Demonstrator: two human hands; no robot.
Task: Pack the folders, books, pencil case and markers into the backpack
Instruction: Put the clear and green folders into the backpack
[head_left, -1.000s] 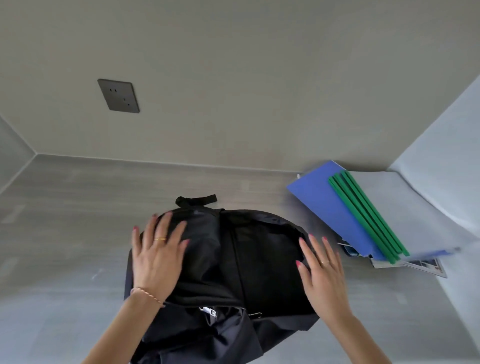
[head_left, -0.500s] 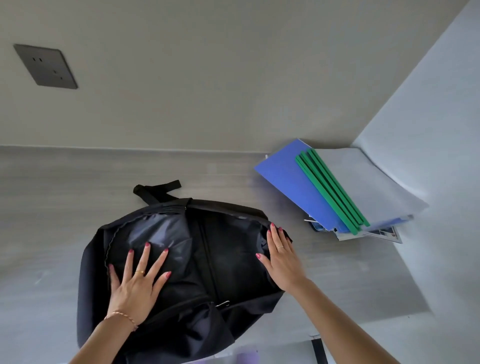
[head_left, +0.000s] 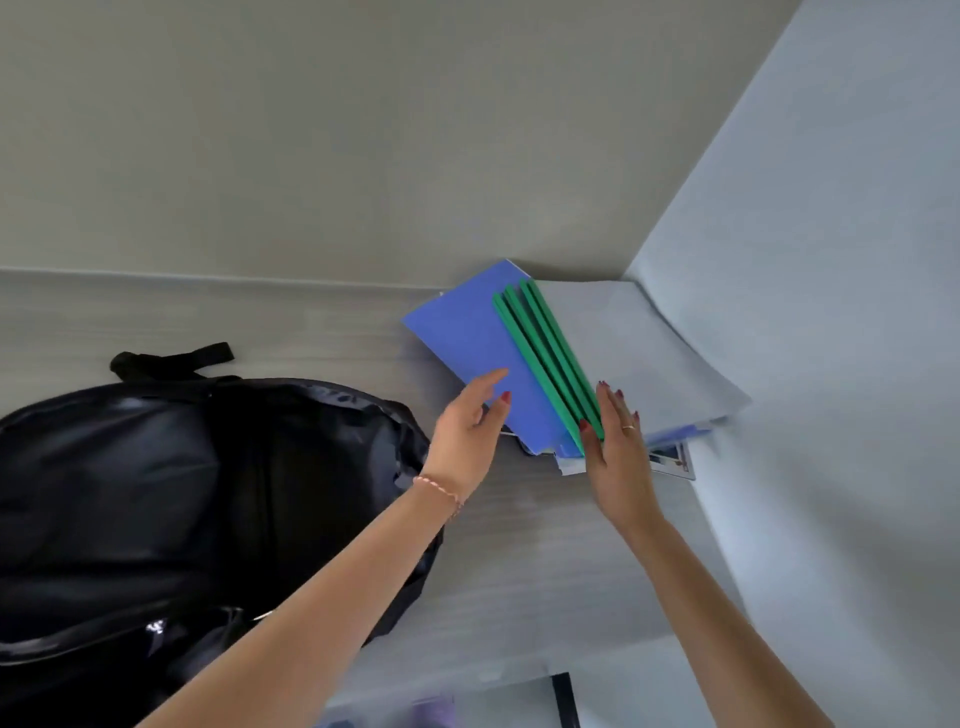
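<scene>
We see the black backpack (head_left: 182, 499) lying open at the left on the grey surface (head_left: 519, 561). The folders (head_left: 467, 338), blue with green spines (head_left: 545, 353), are stacked in the far right corner. Left hand (head_left: 467, 431) is spread loose at the blue folder's near left edge, right hand (head_left: 618, 457) flat with fingers on the green spines. Neither hand grips anything.

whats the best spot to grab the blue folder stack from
Take the blue folder stack at its near short end, one hand on each side, thumbs on top. That end faces the person and overhangs the items beneath; the far end is wedged into the wall corner. Left hand and right hand already flank it.
</scene>
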